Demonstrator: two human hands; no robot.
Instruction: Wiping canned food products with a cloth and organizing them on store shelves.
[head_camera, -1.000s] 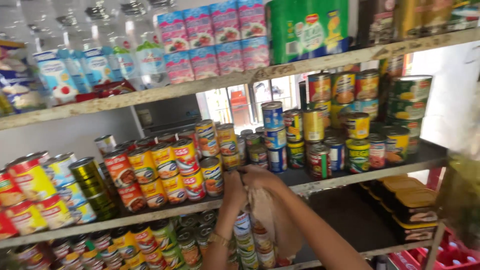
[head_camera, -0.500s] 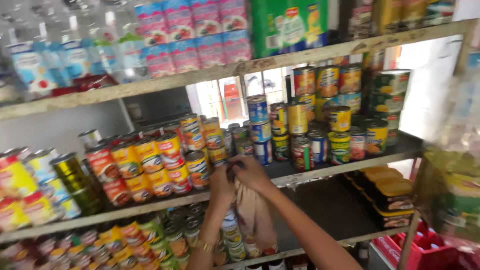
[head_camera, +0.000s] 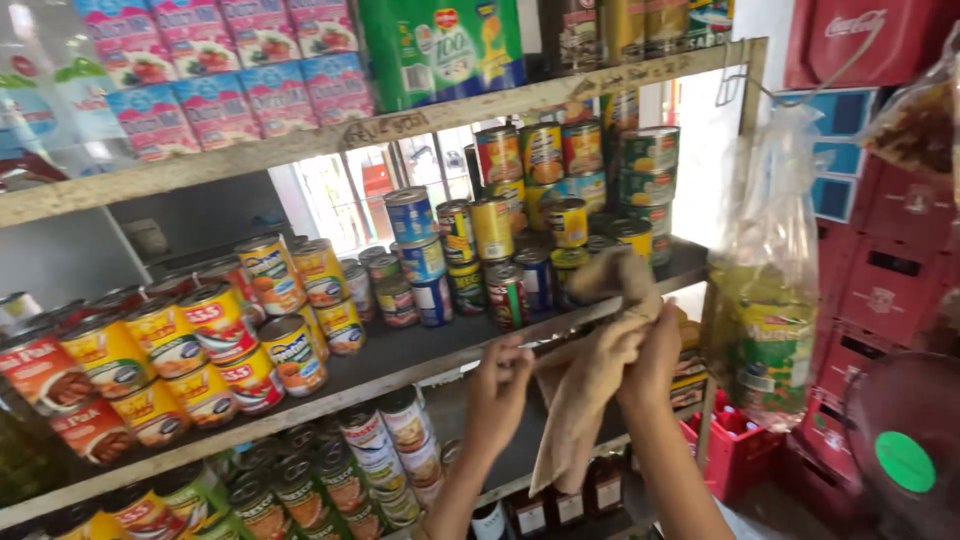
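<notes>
My right hand (head_camera: 652, 352) grips a tan cloth (head_camera: 590, 385) near its upper end, and the cloth hangs down in front of the middle shelf (head_camera: 400, 355). Beside it my left hand (head_camera: 500, 385) is curled with its fingers touching the cloth's left edge. Both hands are raised just below the shelf's front edge. Behind them stand stacked tins (head_camera: 520, 220) with blue, yellow, red and green labels.
More tins (head_camera: 180, 350) fill the left of the middle shelf and the lower shelf (head_camera: 380, 450). Pink cartons (head_camera: 220, 70) and a green pack (head_camera: 440, 45) sit on the top shelf. A clear plastic bag (head_camera: 770, 270) hangs at right beside red crates (head_camera: 890, 250).
The view has swung right and the hands with the cloth have shifted rightward along the shelf. The right hand has risen and bunched the cloth's top.
</notes>
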